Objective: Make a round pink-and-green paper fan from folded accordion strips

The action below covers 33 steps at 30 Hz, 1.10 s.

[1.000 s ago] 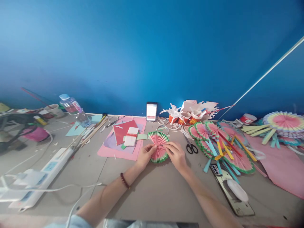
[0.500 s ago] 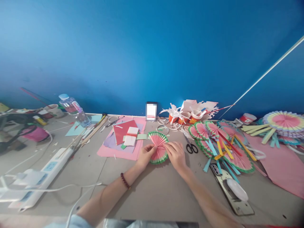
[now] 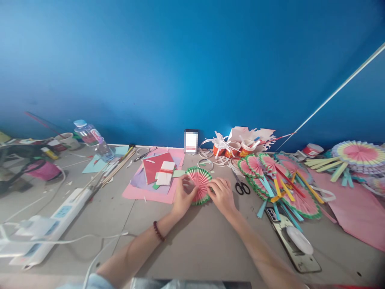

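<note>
A round pleated paper fan (image 3: 199, 180), pink with a green and white rim, is between my hands above the grey table. My left hand (image 3: 182, 197) holds its left side, with the thumb across the pleats near the centre and the fingers at the left edge. The right edge is pinched by my right hand (image 3: 221, 196), whose fingertips are partly hidden. Just beyond the fan are small pale green paper strips (image 3: 179, 173) and a white bundle (image 3: 165, 176) on stacked coloured paper (image 3: 132, 193).
Black-handled scissors (image 3: 242, 188) lie right of my right hand. Several finished paper fans (image 3: 272, 165) are heaped farther right, near a phone (image 3: 308, 257) with a white mouse (image 3: 299, 240) on it. At left are a power strip (image 3: 72, 204) and a tilted bottle (image 3: 95, 138).
My left hand's fingers have spread and shifted up along the fan's left edge, the thumb staying on the pleats. The fan has moved slightly up and left.
</note>
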Available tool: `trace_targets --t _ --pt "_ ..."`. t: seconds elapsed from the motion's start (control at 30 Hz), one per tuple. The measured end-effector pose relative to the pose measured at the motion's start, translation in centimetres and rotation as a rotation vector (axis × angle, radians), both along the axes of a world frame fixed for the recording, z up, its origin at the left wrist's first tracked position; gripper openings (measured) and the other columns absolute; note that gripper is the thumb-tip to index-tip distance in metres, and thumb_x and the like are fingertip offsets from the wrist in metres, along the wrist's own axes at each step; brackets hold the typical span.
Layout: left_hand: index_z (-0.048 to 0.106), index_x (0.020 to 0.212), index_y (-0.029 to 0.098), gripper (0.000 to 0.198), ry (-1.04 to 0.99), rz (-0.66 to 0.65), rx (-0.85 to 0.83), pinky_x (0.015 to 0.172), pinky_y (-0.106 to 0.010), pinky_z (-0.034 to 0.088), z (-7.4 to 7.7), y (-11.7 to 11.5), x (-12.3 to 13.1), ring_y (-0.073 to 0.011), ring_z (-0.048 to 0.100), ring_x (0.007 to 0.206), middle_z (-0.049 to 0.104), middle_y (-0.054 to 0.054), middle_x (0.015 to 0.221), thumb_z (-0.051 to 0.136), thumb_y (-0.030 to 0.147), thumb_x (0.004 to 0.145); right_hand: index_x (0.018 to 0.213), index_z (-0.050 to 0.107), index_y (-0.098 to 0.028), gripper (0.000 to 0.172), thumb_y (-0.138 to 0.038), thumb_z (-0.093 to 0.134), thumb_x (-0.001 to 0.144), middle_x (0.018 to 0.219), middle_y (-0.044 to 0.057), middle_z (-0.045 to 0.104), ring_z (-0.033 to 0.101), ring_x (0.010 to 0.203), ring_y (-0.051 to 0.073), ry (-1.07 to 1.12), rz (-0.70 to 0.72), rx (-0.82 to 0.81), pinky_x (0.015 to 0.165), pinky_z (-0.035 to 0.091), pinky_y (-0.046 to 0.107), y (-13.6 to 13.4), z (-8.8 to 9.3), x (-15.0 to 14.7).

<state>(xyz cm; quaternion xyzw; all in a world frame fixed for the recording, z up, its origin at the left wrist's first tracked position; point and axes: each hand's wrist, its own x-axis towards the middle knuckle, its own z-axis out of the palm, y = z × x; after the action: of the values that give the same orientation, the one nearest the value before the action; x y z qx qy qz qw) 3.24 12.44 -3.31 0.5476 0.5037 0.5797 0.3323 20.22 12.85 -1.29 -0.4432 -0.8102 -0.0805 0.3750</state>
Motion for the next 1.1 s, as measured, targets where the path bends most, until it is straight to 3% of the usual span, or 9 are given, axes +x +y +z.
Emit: trace_targets --t 0.1,0.2,0.37,0.67,0.97,1.1 --pt "0.043 0.116 0.020 0.045 0.300 0.115 0.261 0.090 -0.037 0.044 0.2 -0.4 -0.3 -0.0222 0.050 0.108 0.049 -0.011 0.114 0.064 0.028 0.077 0.080 0.062 -0.022 0.014 -0.016 0.050 0.087 0.081 0.004 0.064 0.055 0.085 0.020 -0.020 0.013 0.010 0.082 0.037 0.036 0.0 0.0 -0.1" --pt "0.043 0.122 0.023 0.045 0.527 0.127 0.391 0.100 -0.045 0.037 0.8 -0.8 -0.5 -0.0260 0.037 0.125 0.037 -0.013 0.131 0.059 0.023 0.081 0.080 0.062 -0.021 0.014 -0.015 0.050 0.087 0.079 0.004 0.063 0.055 0.083 0.020 -0.023 0.020 0.013 0.081 0.037 0.036 -0.1 -0.1 -0.2" --pt "0.066 0.093 0.026 0.017 0.776 0.011 0.463 0.102 -0.047 0.035 1.6 -0.9 -0.6 -0.0283 0.036 0.126 0.043 -0.007 0.133 0.058 0.018 0.081 0.080 0.061 -0.021 0.014 -0.017 0.050 0.087 0.081 0.004 0.063 0.055 0.085 0.020 0.005 0.052 -0.053 0.079 0.038 0.035 -0.3 0.0 -0.4" --pt "0.068 0.089 0.023 0.018 0.658 -0.046 0.360 0.097 -0.045 0.041 1.4 -0.5 -0.5 -0.0251 0.042 0.118 0.052 -0.007 0.123 0.056 0.015 0.079 0.081 0.061 -0.021 0.012 -0.022 0.052 0.088 0.083 0.004 0.061 0.053 0.087 0.019 0.111 0.111 -0.195 0.078 0.039 0.033 -0.1 -0.2 -0.2" --pt "0.067 0.079 0.022 0.010 0.666 -0.104 0.336 0.093 -0.042 0.044 1.2 -0.1 -0.8 -0.0240 0.048 0.110 0.056 -0.007 0.115 0.058 0.017 0.079 0.080 0.068 -0.023 0.012 -0.027 0.059 0.085 0.081 0.004 0.057 0.053 0.083 0.020 0.157 0.121 -0.217 0.077 0.041 0.033 0.2 -0.8 0.2" --pt "0.065 0.080 0.021 0.009 0.647 -0.119 0.326 0.091 -0.041 0.044 0.9 0.0 -0.9 -0.0229 0.050 0.107 0.057 -0.008 0.111 0.057 0.017 0.079 0.091 0.068 -0.024 0.012 -0.031 0.063 0.081 0.089 0.005 0.058 0.054 0.088 0.021 0.265 0.088 -0.282 0.080 0.043 0.034 0.3 -0.7 0.2"
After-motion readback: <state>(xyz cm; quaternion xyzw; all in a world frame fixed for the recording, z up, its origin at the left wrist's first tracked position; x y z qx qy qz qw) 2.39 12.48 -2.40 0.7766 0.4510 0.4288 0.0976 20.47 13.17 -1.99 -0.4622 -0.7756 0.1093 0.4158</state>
